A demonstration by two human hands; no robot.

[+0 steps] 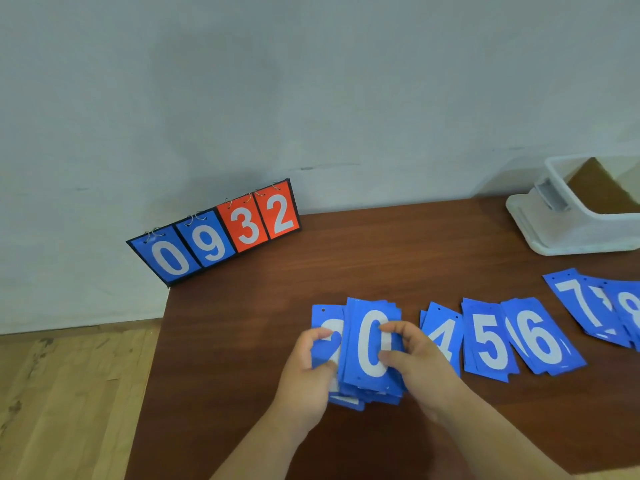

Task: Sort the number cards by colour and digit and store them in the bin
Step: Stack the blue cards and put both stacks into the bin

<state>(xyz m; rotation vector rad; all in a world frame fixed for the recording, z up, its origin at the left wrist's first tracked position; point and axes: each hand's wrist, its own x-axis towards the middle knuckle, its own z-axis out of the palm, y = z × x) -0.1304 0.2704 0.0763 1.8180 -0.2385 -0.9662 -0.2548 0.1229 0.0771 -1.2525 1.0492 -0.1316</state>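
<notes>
A thick stack of blue number cards (367, 344) with a white 0 on top sits at the front middle of the brown table (363, 258). My right hand (415, 362) pinches the stack's right edge. My left hand (308, 372) grips a blue 2 card (325, 327) lying just left of the stack. To the right lie small blue piles in a row: the 4 pile (443, 330), the 5 pile (488, 341), the 6 pile (540, 337), the 7 pile (578, 303) and the 8 pile (628, 310), which is cut off by the frame edge. The white bin (561, 230) stands at the back right.
A flip scoreboard (214, 233) stands at the table's back left corner against the pale wall, showing blue 0 and 9 and red 3 and 2. Left of the table is wooden floor (69, 403). The table's left edge runs just left of my left forearm.
</notes>
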